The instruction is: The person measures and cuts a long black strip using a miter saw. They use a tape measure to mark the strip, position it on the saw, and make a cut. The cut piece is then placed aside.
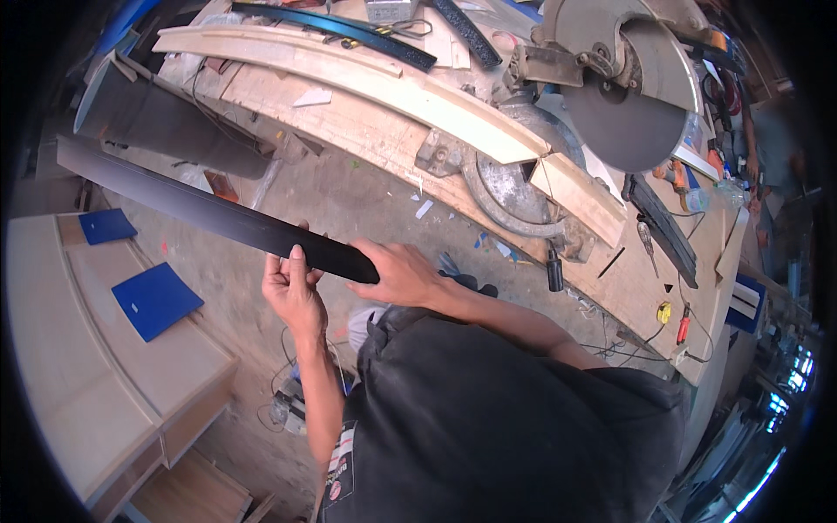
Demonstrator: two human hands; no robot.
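A long, flat dark strip (218, 215) with a smooth face stretches from my hands out to the upper left, above the floor. My right hand (403, 275) wraps round its near end, thumb below and fingers over the upper edge. A little farther along, my left hand (295, 283) pinches the strip from below, with its thumb on the face and fingertips showing past the upper edge. The material of the strip cannot be made out. Beyond my hands, a miter saw (628, 122) with a large round blade stands on the wooden workbench (366, 144).
A long pale wooden strip (418, 100) lies across the saw base. Nearby are a yellow tape measure (664, 312), a red-handled screwdriver (683, 328) and a dark bar (663, 231). To the left, blue square pieces (157, 301) rest on a curved wooden panel (70, 349). Scraps litter the floor.
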